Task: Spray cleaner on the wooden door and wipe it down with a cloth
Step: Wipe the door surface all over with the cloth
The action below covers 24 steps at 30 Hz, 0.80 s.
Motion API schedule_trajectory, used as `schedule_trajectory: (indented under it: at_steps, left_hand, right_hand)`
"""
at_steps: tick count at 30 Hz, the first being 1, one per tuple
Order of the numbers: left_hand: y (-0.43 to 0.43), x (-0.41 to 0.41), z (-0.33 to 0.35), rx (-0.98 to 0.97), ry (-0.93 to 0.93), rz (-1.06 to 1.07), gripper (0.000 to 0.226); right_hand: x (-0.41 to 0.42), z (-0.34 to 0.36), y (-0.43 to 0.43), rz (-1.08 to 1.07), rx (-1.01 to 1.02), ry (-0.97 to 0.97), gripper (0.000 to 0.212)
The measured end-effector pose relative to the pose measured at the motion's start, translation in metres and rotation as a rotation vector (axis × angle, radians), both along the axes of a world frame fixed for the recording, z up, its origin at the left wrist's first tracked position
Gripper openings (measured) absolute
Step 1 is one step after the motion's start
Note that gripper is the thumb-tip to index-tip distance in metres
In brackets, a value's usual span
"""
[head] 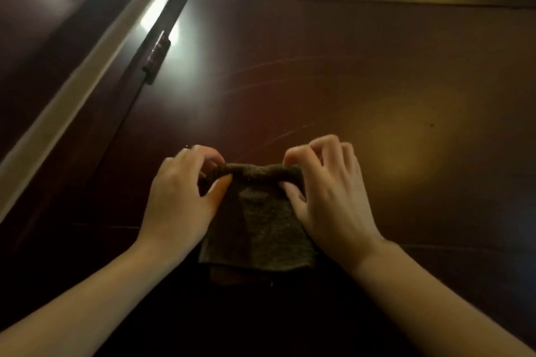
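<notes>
Dim hallway light here, a dark wooden door (pixel 333 72) filling the view, pale wall above it at twelve o'clock and a hinge (pixel 155 56) on the frame side at ten. Down to the action: both hands are on the cloth (pixel 258 220), which hangs in front of the door's lower middle, around six o'clock from the panel's centre. The left hand (pixel 179 203) pinches the top fold at its nine o'clock end, thumb under, fingers curled over; the right hand (pixel 327 194) does the same at the three o'clock end, thumb and forefinger clamped on the rolled edge. So the cloth's top edge runs straight across, nine to three, between the two grips, and the body of it drops away toward six, folded double by the look of it. Whether it touches the wood I cannot tell. No spray bottle in sight. Faint curved streaks (pixel 261 81) catch the light at about twelve o'clock from the hands, which suggests wiping is under way and this is a refold. The hands sit level, neither clearly nearer the door; the streaked area lies up at twelve, so my guess is the next stroke goes upward, with one hand taking over the pad.
</notes>
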<state>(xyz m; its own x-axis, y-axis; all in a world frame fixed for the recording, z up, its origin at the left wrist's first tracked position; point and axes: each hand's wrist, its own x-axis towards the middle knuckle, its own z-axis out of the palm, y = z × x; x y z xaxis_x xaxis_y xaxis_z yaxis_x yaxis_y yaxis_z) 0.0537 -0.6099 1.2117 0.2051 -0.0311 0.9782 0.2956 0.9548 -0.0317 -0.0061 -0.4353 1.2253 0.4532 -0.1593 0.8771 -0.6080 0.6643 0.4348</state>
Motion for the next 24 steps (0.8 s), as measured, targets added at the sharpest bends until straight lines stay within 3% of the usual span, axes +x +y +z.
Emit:
schedule_trajectory:
  at_steps: [5,9,13,18,24]
  left_hand:
    - [-0.018,-0.012,0.002,-0.09,0.079,-0.052,0.024]
    - [-0.023,-0.016,0.004,-0.107,0.081,-0.081,0.015]
    - [-0.022,-0.017,0.006,-0.098,0.089,-0.09,0.01]
    - [-0.028,-0.007,0.019,-0.129,0.04,-0.086,0.023]
    - [-0.058,-0.007,0.019,-0.134,0.033,0.111,0.059]
  right_hand:
    - [0.013,0.003,-0.004,-0.302,0.261,0.029,0.018]
    - [0.035,-0.003,-0.017,-0.273,0.339,-0.156,0.024]
    - [0.049,-0.015,-0.03,-0.188,0.274,-0.421,0.041]
    - [0.016,-0.019,-0.053,-0.307,-0.026,-0.374,0.05]
    - [-0.003,0.036,-0.024,-0.345,-0.041,-0.33,0.071]
